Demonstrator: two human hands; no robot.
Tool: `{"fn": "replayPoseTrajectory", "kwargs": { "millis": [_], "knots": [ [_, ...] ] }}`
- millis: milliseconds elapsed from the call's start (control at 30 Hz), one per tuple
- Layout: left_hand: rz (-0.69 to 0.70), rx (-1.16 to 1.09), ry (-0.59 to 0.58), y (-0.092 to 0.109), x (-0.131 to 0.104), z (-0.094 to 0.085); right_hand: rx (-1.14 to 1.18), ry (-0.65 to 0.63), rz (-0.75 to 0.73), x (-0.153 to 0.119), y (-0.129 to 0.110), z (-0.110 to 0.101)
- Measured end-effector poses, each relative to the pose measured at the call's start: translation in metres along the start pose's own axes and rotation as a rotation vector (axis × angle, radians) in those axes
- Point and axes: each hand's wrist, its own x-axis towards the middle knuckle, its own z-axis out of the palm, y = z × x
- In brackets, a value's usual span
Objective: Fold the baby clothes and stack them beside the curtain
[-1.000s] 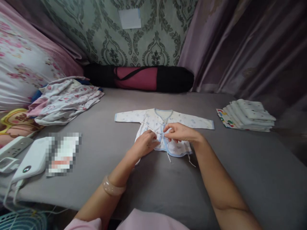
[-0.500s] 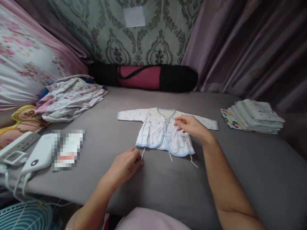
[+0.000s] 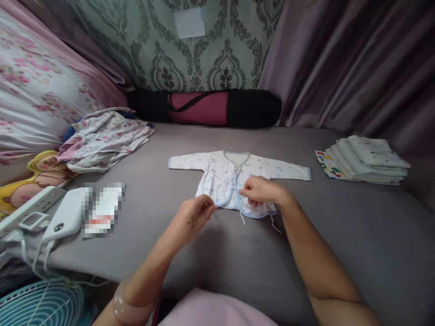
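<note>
A small white baby shirt with blue edging lies spread on the grey sheet, its sleeves stretched out to both sides and thin white ties hanging below its hem. My left hand pinches the shirt's lower hem, left of the front opening. My right hand lies over the shirt's right front panel, thumb and index finger pinched at the middle tie beside the opening. Part of that panel is hidden under my right hand.
Folded cloths are stacked at the right. Crumpled clothes, a power strip, a white power bank and a blurred packet are on the left. A black and red bag lies along the wall.
My left hand has moved up and right onto the shirt's hem. My right hand has come down from near the neckline to the middle tie, its fingers now closed. The view has shifted slightly.
</note>
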Motion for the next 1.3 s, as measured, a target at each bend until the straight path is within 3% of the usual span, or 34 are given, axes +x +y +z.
{"fn": "replayPoseTrajectory", "kwargs": {
  "millis": [167, 300, 467, 600, 733, 933, 1300],
  "knots": [
    [-0.096, -0.322, -0.008, 0.014, 0.022, 0.027, -0.324, 0.065, 0.063, 0.000, -0.027, 0.017],
    [-0.110, -0.405, -0.011, 0.013, 0.031, 0.041, -0.320, -0.017, 0.088, 0.005, -0.023, 0.019],
    [-0.058, -0.143, -0.126, 0.015, 0.034, 0.040, 0.027, -0.125, 0.030, 0.014, 0.001, 0.011],
    [0.113, 0.214, 0.046, 0.010, 0.045, 0.033, 0.272, -0.086, 0.008, 0.008, 0.006, -0.004],
    [0.232, 0.413, 0.053, 0.002, 0.057, 0.039, 0.395, -0.073, 0.014, -0.002, 0.003, -0.014],
    [0.127, 0.531, 0.013, 0.001, 0.063, 0.050, 0.477, -0.110, -0.053, 0.002, 0.009, -0.012],
    [0.059, 0.535, -0.014, 0.005, 0.073, 0.048, 0.570, -0.128, -0.084, 0.006, 0.010, -0.010]
  ]
}}
